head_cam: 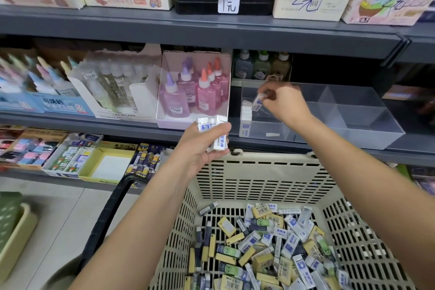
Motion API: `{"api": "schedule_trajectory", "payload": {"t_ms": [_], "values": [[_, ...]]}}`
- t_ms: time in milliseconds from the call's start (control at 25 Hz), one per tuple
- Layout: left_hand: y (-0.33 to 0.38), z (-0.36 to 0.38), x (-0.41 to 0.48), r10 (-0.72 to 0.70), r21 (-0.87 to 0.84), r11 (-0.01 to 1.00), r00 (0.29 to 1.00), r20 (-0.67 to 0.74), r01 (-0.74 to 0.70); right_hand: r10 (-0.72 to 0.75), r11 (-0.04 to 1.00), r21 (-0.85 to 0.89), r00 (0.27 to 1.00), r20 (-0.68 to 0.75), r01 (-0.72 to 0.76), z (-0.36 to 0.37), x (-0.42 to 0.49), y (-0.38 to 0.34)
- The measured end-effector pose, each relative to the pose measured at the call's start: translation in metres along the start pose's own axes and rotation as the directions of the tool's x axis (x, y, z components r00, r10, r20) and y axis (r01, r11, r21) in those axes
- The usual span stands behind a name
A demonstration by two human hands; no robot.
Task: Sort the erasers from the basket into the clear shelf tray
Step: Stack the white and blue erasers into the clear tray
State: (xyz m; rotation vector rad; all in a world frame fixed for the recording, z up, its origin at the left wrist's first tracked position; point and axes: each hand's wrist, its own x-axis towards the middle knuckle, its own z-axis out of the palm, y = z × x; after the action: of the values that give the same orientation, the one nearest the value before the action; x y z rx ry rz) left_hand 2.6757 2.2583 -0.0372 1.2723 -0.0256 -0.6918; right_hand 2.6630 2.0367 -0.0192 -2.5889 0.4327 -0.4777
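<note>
A beige slotted basket (259, 172) below me holds many mixed erasers (266, 247), white-blue, yellow and dark. On the middle shelf stands the clear shelf tray (353, 129) with dividers. A short row of white-blue erasers (246, 110) stands on edge in its left compartment. My right hand (282, 101) reaches into that compartment, pinching one white-blue eraser (258, 102) beside the row. My left hand (202, 146) hovers above the basket's far rim, gripping a few white-blue erasers (213, 133).
A clear box of pink and purple glue bottles (195, 92) stands left of the tray. Small bottles (261, 66) sit behind it. Boxes of erasers (73, 155) fill the lower shelf. The basket's black handle (106, 214) arcs down left. Pen boxes line the top shelf.
</note>
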Motion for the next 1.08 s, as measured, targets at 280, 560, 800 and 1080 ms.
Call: {"api": "schedule_trajectory", "payload": {"t_ms": [280, 560, 800, 1080], "values": [[0.000, 0.008, 0.014, -0.028, -0.020, 0.999, 1.000, -0.009, 0.028, 0.046, 0.996, 0.070, 0.996, 0.081, -0.052, 0.019, 0.003, 0.004], [0.002, 0.014, 0.027, -0.040, -0.029, 0.999, 0.999, -0.019, 0.039, 0.084, 0.995, -0.083, 0.945, 0.317, -0.060, 0.024, 0.005, 0.002], [0.002, 0.023, 0.033, -0.050, 0.000, 0.999, 0.998, 0.037, 0.050, 0.067, 0.993, -0.120, 0.920, 0.386, -0.022, 0.013, -0.001, -0.003], [0.000, 0.030, 0.032, -0.019, 0.115, 0.993, 0.993, 0.116, 0.005, -0.006, 0.935, 0.345, 0.967, 0.255, -0.085, -0.007, -0.032, -0.034]]}}
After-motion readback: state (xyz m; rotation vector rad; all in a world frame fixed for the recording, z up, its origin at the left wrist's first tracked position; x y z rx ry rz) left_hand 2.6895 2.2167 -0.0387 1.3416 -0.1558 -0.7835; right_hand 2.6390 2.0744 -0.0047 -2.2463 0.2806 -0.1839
